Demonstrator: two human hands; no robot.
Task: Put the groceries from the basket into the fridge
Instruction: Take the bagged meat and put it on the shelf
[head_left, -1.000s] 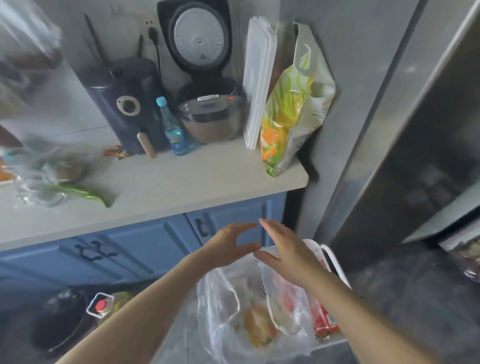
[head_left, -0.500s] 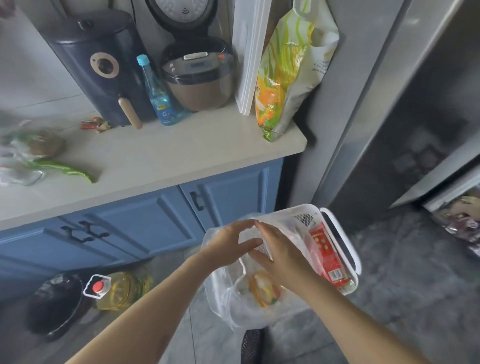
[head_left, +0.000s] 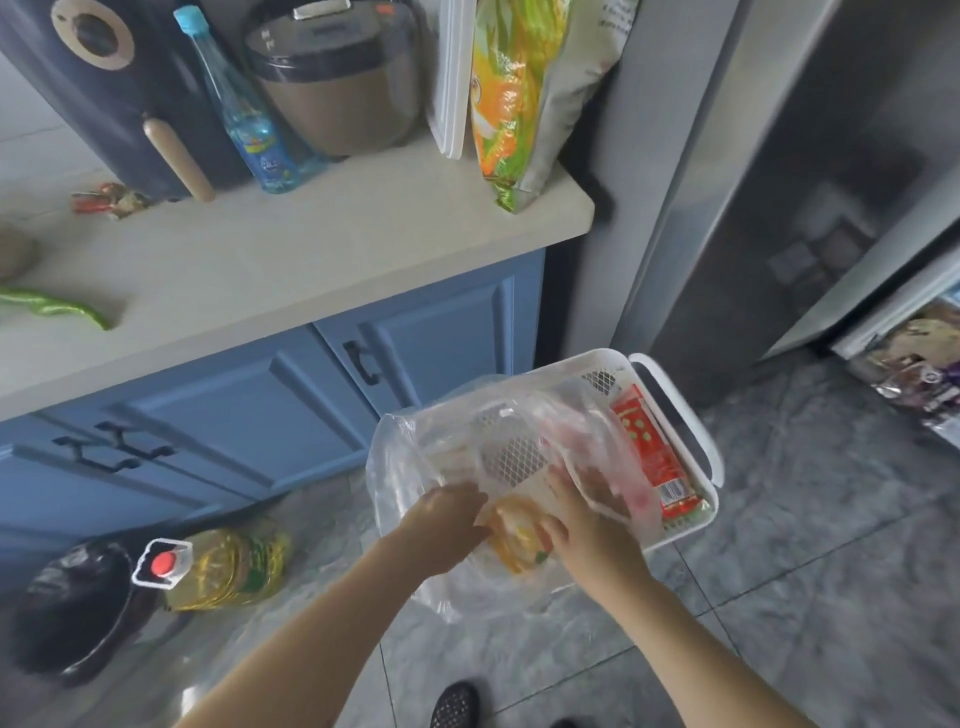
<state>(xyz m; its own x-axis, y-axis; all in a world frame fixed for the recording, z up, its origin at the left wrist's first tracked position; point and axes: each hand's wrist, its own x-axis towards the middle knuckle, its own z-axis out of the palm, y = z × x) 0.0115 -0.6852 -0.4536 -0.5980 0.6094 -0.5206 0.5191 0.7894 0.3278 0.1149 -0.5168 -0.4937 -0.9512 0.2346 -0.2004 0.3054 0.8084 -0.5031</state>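
A white plastic basket (head_left: 675, 400) stands on the grey floor in front of the fridge (head_left: 810, 171). A clear plastic bag (head_left: 410, 462) fills its left half, with an orange and yellow food item (head_left: 519, 535) inside. A red packet (head_left: 652, 457) lies along the basket's right side. My left hand (head_left: 441, 525) and my right hand (head_left: 587, 514) are both down in the bag, closed on the orange item from either side. The fridge's lower drawer (head_left: 914, 374) is pulled out at the right edge, with packets in it.
A beige counter (head_left: 322, 260) over blue cabinets (head_left: 249, 415) runs along the left, with an air fryer, blue bottle, rice cooker and snack bag on it. An oil bottle (head_left: 223, 566) and a dark pan (head_left: 67, 613) lie on the floor at lower left.
The view dropped toward the basket. Both hands went from hovering over the bag down into it and closed around the orange item.
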